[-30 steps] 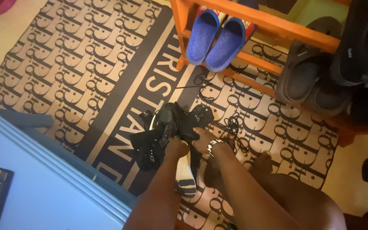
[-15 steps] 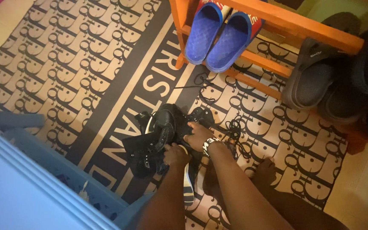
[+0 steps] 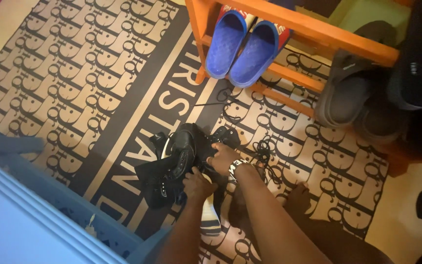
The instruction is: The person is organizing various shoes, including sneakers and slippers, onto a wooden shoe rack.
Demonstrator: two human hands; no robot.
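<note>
Fingertips of the left hand (image 3: 197,185) buried in the black lace-up leather boot (image 3: 179,156), right hand (image 3: 222,157) fingertips likewise hidden, dark grey rubber slides (image 3: 348,98) partly behind the orange wooden rack (image 3: 313,30), pale blue plastic bin (image 3: 30,215) cut off bottom left.

**A home floor beside a shoe rack**

This looks like a room in a home, at the spot where footwear is kept. A beige woven rug with a repeating dark pattern (image 3: 74,73) covers the floor. An orange wooden shoe rack (image 3: 313,29) stands on it, holding a pair of blue rubber slides (image 3: 242,46) and grey and black sandals (image 3: 352,98). A pale blue plastic crate (image 3: 50,215) sits at the lower left.
</note>
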